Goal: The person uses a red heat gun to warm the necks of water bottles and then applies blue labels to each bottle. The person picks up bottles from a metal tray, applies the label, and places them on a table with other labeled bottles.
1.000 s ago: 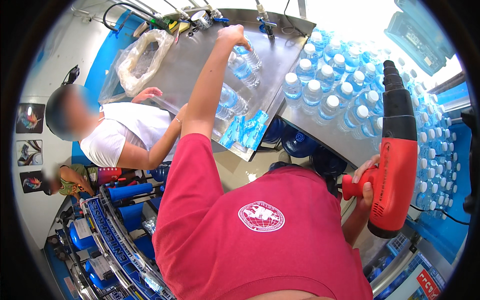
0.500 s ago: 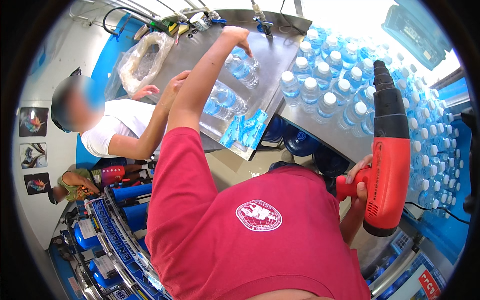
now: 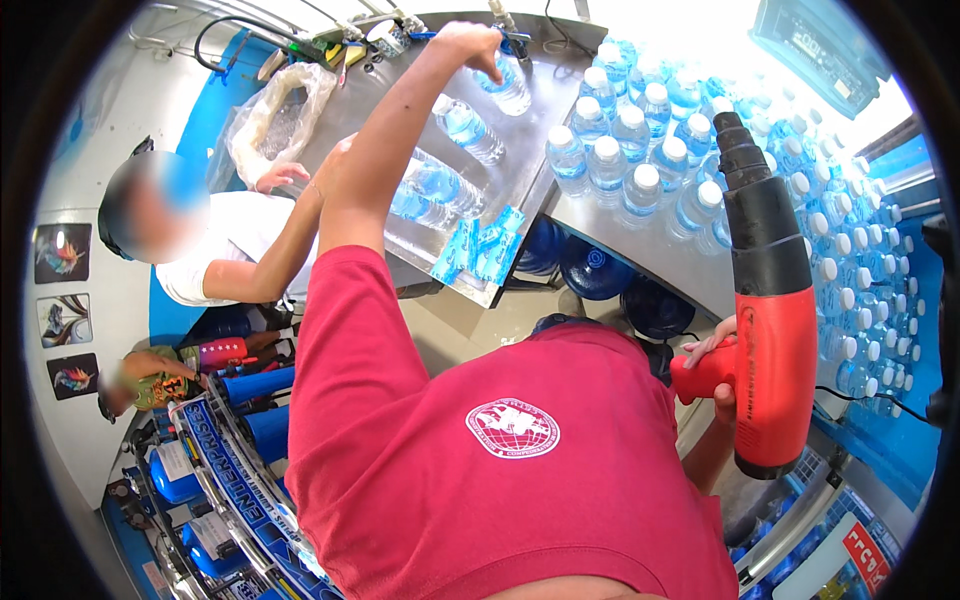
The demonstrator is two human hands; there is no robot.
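Note:
My left hand [image 3: 468,45] reaches out over the steel table, its fingers closed around the top of a clear water bottle [image 3: 511,92]. Just nearer, a second bottle [image 3: 470,132] stays apart from the hand. More bottles [image 3: 436,188] are grouped beside my left forearm, which partly hides them. In my right hand [image 3: 712,352] is a red heat gun [image 3: 775,370], gripped by its handle, its black stepped nozzle pointing up and away. Flat blue plastic labels [image 3: 480,250] lie in a loose pile at the table's near corner.
At the left a co-worker in a white shirt [image 3: 240,240] reaches toward the bottles, partly behind my arm. A clear plastic bag [image 3: 270,125] lies beside that person's hand [image 3: 283,177]. Many capped bottles [image 3: 640,190] crowd the right-hand table; large blue jugs [image 3: 597,270] stand below.
My left hand has moved slightly up and away with one bottle, separating it from its neighbour. The co-worker's hand has drawn back a little. My right hand keeps hold of the heat gun.

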